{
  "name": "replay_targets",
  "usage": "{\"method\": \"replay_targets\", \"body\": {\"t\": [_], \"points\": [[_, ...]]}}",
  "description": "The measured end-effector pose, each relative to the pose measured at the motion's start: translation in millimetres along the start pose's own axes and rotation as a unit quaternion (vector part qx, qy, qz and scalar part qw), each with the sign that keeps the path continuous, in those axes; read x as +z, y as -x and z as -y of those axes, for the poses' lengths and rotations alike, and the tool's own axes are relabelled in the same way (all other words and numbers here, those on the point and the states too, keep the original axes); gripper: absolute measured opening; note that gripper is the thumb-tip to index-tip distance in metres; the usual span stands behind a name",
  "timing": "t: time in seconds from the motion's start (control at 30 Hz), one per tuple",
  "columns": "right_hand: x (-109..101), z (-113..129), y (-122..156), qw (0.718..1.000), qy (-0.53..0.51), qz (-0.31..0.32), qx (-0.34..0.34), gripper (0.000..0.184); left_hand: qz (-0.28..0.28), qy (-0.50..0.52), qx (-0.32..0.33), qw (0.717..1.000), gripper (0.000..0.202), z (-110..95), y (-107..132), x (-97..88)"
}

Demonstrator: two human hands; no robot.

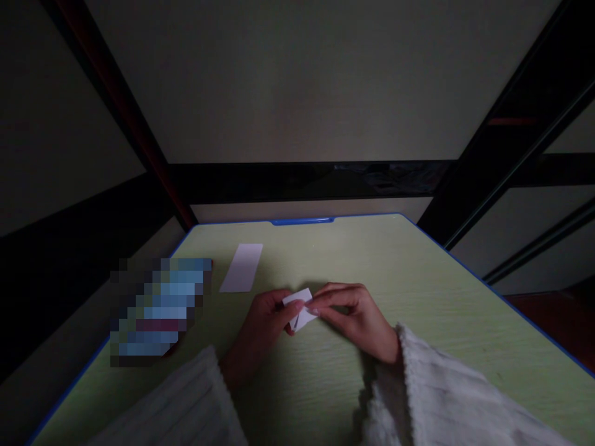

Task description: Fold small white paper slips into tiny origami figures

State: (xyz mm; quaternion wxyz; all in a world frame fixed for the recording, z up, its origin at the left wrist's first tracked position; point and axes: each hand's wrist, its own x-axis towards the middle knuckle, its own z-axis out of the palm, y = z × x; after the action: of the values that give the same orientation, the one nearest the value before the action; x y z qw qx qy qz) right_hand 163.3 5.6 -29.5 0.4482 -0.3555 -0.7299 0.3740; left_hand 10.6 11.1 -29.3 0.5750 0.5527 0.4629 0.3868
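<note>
A small piece of folded white paper (pixel 304 318) is held up between my two hands, over the middle of the table. My left hand (pixel 267 319) grips its left side, thumb on top and fingers underneath. At the paper's right edge, the thumb and fingertips of my right hand (pixel 356 316) pinch together on it. A fold or slit shows near its lower corner. Beyond my left hand, a flat white strip of paper (pixel 242 267) lies on the table.
The pale wood-look table (pixel 418 279) has a blue rim and a blue handle piece (pixel 302 221) at its far edge. On the left lies a pixelated, phone-like object (pixel 160 313). A pale panel wall with dark bands (pixel 307 183) stands behind the table.
</note>
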Motion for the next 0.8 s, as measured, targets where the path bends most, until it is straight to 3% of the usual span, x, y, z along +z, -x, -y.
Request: {"method": "replay_targets", "body": {"t": [0.17, 0.47, 0.8], "points": [[3.4, -3.3, -0.5, 0.997, -0.063, -0.02, 0.046, 0.01, -0.007, -0.029, 0.005, 1.0, 0.017, 2.7, -1.4, -0.8], [5.6, -3.1, -1.4, 0.986, -0.135, -0.027, 0.089, 0.007, 0.042, -0.092, 0.029, 0.994, 0.018, 7.2, -1.6, -0.8], [6.9, -1.9, -0.7, 0.973, -0.145, -0.039, 0.175, 0.021, 0.054, -0.09, 0.021, 0.994, 0.019, 9.7, -2.2, -1.0]]}}
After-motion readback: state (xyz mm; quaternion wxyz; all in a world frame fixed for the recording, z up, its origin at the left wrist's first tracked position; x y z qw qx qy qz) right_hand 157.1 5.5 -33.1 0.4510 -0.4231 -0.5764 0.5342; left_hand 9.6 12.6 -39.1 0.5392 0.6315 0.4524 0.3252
